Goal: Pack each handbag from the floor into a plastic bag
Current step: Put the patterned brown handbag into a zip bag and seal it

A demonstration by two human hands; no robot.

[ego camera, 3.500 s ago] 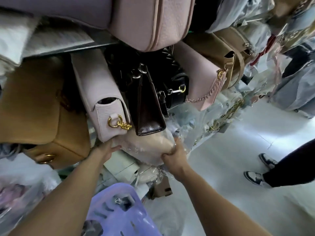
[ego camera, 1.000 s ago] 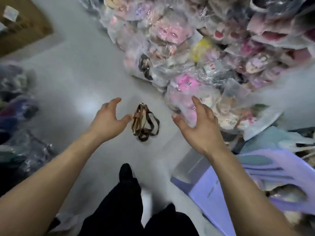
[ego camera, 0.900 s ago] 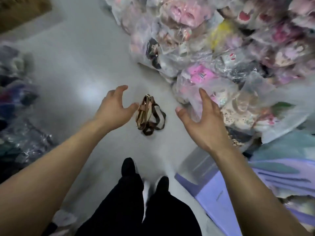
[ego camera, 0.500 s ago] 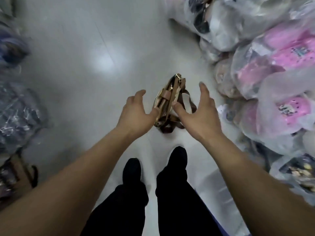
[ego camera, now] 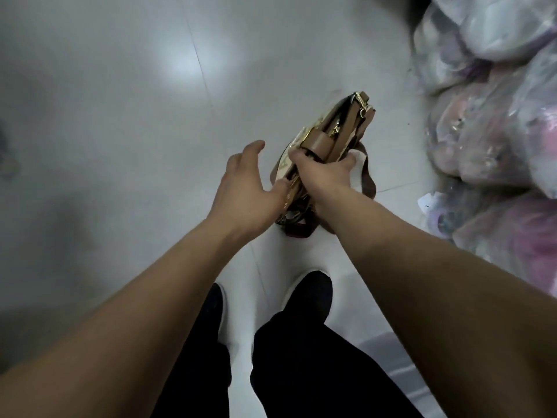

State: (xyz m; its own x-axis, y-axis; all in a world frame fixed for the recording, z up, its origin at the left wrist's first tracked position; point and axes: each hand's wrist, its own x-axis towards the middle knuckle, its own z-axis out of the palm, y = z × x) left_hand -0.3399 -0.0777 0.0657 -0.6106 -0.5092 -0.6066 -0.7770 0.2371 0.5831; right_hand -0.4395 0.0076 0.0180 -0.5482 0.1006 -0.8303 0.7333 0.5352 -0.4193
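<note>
tan handbag [ego camera: 337,137] with gold hardware, upright on pale floor [ego camera: 120,146]

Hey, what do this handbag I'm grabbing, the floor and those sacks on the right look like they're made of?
The handbag looks like tan leather or faux leather, smooth and matte; I can't tell which. Its clasp is shiny gold-toned metal. The floor seems glossy pale tile, given glare and seams. The sacks are thin clear plastic, crinkled and glinting.

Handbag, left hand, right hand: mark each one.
handbag [ego camera: 346,128], head view, on its tan top edge.
left hand [ego camera: 244,182], head view, on the back of the hand.
right hand [ego camera: 322,173], head view, on the back of the hand gripping the handbag.
</note>
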